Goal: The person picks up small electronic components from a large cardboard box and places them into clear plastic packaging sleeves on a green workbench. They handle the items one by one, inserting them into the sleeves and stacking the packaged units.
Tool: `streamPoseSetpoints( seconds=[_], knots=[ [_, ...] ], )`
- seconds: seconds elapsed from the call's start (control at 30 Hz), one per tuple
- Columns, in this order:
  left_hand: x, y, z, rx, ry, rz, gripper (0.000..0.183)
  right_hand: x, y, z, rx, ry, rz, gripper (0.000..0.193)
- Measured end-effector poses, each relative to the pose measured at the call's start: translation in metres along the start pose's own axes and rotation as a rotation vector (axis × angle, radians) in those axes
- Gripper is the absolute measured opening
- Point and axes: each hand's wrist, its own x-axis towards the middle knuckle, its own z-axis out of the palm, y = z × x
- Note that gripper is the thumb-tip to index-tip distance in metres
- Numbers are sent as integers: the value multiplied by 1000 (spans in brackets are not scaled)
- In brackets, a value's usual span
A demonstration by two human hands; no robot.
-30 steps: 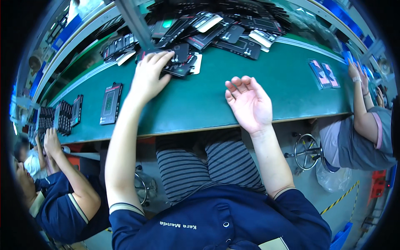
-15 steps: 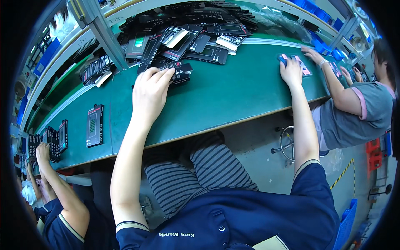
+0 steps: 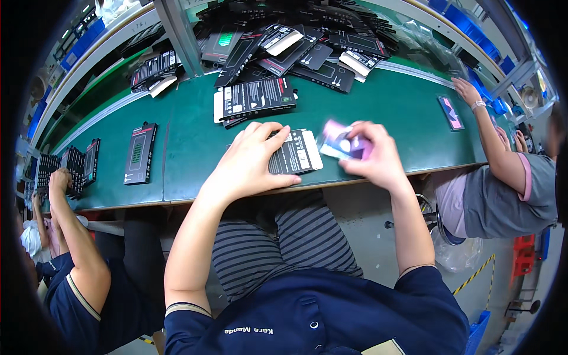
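Note:
My left hand (image 3: 251, 160) grips a flat black cardboard box (image 3: 290, 155) near the front edge of the table, fingers along its far edge and thumb along its near edge. The white end (image 3: 312, 151) of this box faces right. Just beyond that end, my right hand (image 3: 378, 155) is closed on a flat pink-and-blue packet (image 3: 340, 141), blurred by motion and apart from the box. Behind my left hand lie stacked black boxes (image 3: 254, 99), the top one with a white end at its left.
A heap of black boxes (image 3: 284, 50) fills the back, beside a metal post (image 3: 179, 35). One box (image 3: 141, 154) lies at left, near a co-worker's hand (image 3: 59, 180). Another pink-and-blue packet (image 3: 451, 113) rests at right, near another co-worker's hand (image 3: 467, 90).
My left hand has come nearer, from the boxes further back to the box at the front. My right hand has brought a packet leftward from the far right. The view has shifted slightly.

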Motion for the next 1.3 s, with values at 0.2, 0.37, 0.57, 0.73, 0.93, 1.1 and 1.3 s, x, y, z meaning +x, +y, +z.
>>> streamPoseSetpoints(
  seconds=[0.2,0.37,0.57,0.73,0.93,1.1,1.3],
  knots=[
    [5,3,8,-52,115,88,76,-1,-28,32,148,-247,-248,47],
    [6,33,-9,-404,345,-170,81,4,-61,55,905,100,-248,51],
    [9,40,17,-798,929,-60,60,27,-105,67,1268,51,-39,26],
    [9,43,-7,-1331,841,-14,22,30,-96,95,589,474,-543,13],
    [1,37,-5,-1227,875,-6,14,28,-114,88,1229,290,-241,15],
    [3,28,3,-941,978,61,21,25,-85,107,864,332,-401,35],
    [-29,25,-14,-1445,769,-498,69,11,-89,115,443,342,-769,36]
  ],
)
